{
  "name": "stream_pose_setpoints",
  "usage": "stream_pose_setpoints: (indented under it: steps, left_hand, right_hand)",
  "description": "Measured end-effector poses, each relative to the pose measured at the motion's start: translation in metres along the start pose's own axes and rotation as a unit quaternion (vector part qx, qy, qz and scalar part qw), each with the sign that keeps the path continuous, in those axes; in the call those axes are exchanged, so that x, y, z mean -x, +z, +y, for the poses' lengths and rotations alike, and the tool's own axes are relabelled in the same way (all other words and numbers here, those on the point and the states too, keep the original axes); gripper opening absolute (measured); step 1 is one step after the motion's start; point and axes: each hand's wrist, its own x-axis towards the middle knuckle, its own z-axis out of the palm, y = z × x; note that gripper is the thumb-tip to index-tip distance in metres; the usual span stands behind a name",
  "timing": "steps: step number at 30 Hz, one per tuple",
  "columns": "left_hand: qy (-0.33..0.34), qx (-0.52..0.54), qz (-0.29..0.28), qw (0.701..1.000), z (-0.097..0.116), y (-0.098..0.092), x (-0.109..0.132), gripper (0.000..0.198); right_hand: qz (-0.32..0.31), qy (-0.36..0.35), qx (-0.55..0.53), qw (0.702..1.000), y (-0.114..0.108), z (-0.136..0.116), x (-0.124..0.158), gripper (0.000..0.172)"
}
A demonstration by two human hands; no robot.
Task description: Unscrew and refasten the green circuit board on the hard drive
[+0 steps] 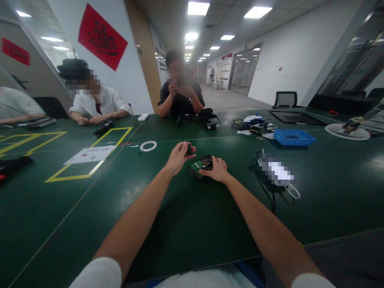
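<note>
A big red paper (102,37) on the wall has thick black writing, but I can't read it. The white sheet (89,155) toward the left end of the green desk (192,220) has print too tiny to read, too. Well in from the desk's near edge is a green and black computer part (198,167); any words on it are too small to tell. The right hand (220,170) holds it by its right side, thumb and fingers touching it. I can't tell if it rests on the desk. The left hand (177,158), just beside its far left corner, pinches a small dark piece (189,149). A blue tray (295,144) sits near the desk's far edge.
</note>
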Motion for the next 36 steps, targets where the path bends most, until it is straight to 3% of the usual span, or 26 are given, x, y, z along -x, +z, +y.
stream_pose_setpoints:
  steps: [4,8,12,15,19,23,24,28,30,32,36]
  left_hand:
    - [-0.004,0.01,-0.008,1.0,0.002,-0.006,-0.001,0.03]
    - [0.014,-0.011,-0.005,1.0,0.018,-0.018,-0.004,0.033]
    - [0.044,-0.143,0.063,0.987,0.042,-0.044,-0.008,0.027]
    - [0.055,-0.308,0.116,0.943,0.048,-0.071,-0.011,0.018]
    - [0.07,-0.434,0.156,0.884,0.031,-0.101,-0.012,0.013]
    - [0.055,-0.47,0.118,0.873,0.004,-0.11,-0.011,0.01]
    - [0.05,-0.504,0.105,0.856,-0.002,-0.109,-0.011,0.005]
    - [0.004,-0.71,0.036,0.703,-0.015,-0.104,-0.012,0.019]
    - [-0.004,-0.754,0.017,0.656,-0.02,-0.102,-0.012,0.024]
    - [-0.001,-0.767,0.01,0.641,-0.026,-0.1,-0.011,0.025]
    - [-0.001,-0.768,0.015,0.641,-0.033,-0.098,-0.008,0.022]
  right_hand:
    - [-0.002,-0.001,-0.006,1.0,0.0,0.001,0.0,0.129]
    - [-0.006,-0.001,-0.011,1.0,-0.002,0.001,0.0,0.129]
    - [-0.013,-0.004,-0.013,1.0,-0.004,-0.001,0.002,0.129]
    - [-0.016,-0.005,-0.009,1.0,-0.005,-0.001,0.003,0.129]
    - [-0.012,-0.005,0.0,1.0,-0.004,-0.001,0.003,0.128]
    - [-0.009,-0.009,-0.002,1.0,-0.004,-0.001,0.003,0.127]
    - [-0.01,-0.009,-0.004,1.0,-0.004,-0.001,0.003,0.127]
    - [-0.01,-0.01,-0.014,1.0,-0.005,-0.002,0.005,0.128]
    - [-0.007,-0.008,-0.016,1.0,-0.005,-0.003,0.005,0.128]
    - [-0.006,-0.008,-0.019,1.0,-0.006,-0.003,0.005,0.127]
    - [-0.003,-0.009,-0.02,1.0,-0.008,-0.004,0.007,0.127]
